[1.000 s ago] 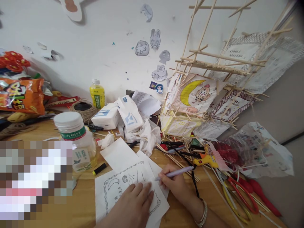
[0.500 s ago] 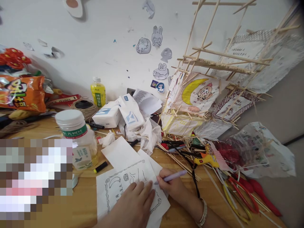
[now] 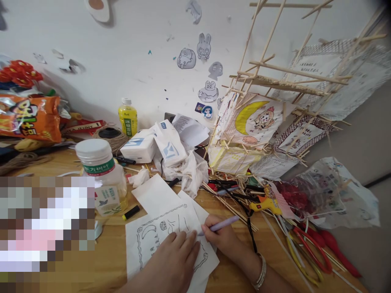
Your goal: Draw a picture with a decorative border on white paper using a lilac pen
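Observation:
A sheet of white paper [image 3: 134, 244] lies on the wooden table, drawn with a wavy border, a crescent moon, a small round figure and some written characters. My left hand [image 3: 177, 256] rests flat on it, fingers stretched out, covering part of the drawing. In my right hand [image 3: 218, 236] is a light purple pen [image 3: 226, 223], its tip at the sheet's right side near my left fingertips. Other white sheets [image 3: 155, 193] lie partly under the drawn one. A black marker cap with a yellow end [image 3: 130, 213] lies left of the papers.
Left stand a clear plastic jar [image 3: 102, 175] and a yellow bottle [image 3: 127, 117]. Tissue packs [image 3: 169, 142] lie behind. At right rises a stick frame with drawn paper panels [image 3: 253, 120]. Below it are a yellow glue gun [image 3: 265, 206], red-handled scissors [image 3: 314, 248] and loose sticks.
The view has shifted slightly, so things at left appear a little further right. Both hands stay nearly in place, with the pen still at the paper.

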Motion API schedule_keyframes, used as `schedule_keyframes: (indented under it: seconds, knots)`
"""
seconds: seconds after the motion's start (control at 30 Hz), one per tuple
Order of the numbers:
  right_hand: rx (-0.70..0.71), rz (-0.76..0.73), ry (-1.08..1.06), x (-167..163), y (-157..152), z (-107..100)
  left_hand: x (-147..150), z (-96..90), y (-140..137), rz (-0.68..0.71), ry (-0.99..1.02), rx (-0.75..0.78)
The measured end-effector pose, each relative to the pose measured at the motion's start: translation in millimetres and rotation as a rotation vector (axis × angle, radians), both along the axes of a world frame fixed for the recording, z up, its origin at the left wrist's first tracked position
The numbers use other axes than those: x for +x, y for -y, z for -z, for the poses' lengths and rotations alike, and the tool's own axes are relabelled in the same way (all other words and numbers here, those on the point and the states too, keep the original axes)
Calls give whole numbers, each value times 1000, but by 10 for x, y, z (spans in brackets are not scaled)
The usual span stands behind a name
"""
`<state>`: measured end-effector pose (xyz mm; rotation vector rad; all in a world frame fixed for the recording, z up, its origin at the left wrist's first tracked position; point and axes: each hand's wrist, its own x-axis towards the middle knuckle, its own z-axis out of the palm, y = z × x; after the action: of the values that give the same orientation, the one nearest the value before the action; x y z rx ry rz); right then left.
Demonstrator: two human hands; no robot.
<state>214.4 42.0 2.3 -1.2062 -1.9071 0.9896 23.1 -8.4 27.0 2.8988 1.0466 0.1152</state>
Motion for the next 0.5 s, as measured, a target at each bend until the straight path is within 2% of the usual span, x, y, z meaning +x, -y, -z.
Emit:
schedule_keyframes:
  seconds: [0.13,0.5]
  knots:
    - [-58,21,-47,-4,-5,-6,4,-7,-15,2,-10,-6]
    - [-57,30,-70,-1,-9,28,-3,5,11,5,-12,40]
